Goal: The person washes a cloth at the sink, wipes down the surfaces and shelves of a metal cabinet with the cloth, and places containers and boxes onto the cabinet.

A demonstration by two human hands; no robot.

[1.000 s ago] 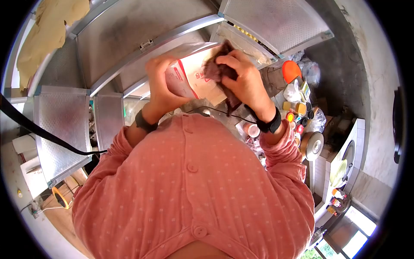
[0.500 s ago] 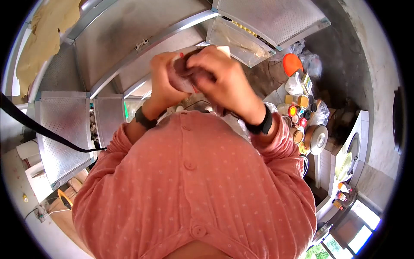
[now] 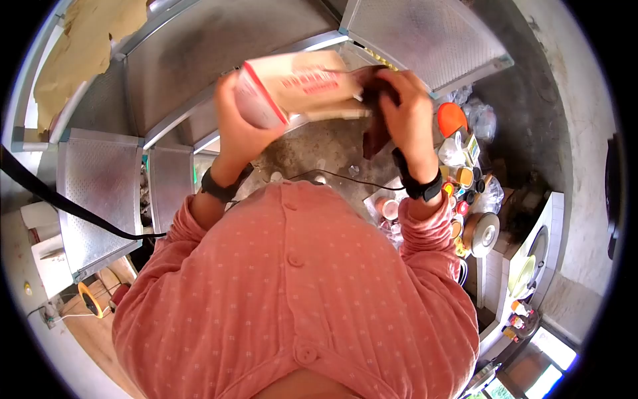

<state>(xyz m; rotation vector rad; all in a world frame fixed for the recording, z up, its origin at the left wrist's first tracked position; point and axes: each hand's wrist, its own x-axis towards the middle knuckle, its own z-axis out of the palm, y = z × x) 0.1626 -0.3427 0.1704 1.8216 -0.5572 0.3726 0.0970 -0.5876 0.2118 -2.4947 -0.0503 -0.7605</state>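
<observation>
My left hand (image 3: pixel 242 136) is closed around one end of a tan cardboard box (image 3: pixel 309 80) with a red stripe and red print, tilted in front of my chest. Motion blurs the box's far end, where its flaps seem to stand apart. My right hand (image 3: pixel 413 116), at that end, grips a dark brown cloth (image 3: pixel 376 136) that hangs below the fingers. The cloth's upper edge reaches the box; whether part of it lies inside cannot be made out.
Metal cabinet doors (image 3: pixel 425 43) stand open ahead, with another door panel (image 3: pixel 100 196) at the left. Jars and a lidded pot (image 3: pixel 481 234) crowd the right side, near an orange-red lid (image 3: pixel 452 119). A black cable (image 3: pixel 362 180) crosses below the box.
My hands have moved apart, my right hand going right with the brown cloth. The box, largely covered by my hands before, now shows its printed side.
</observation>
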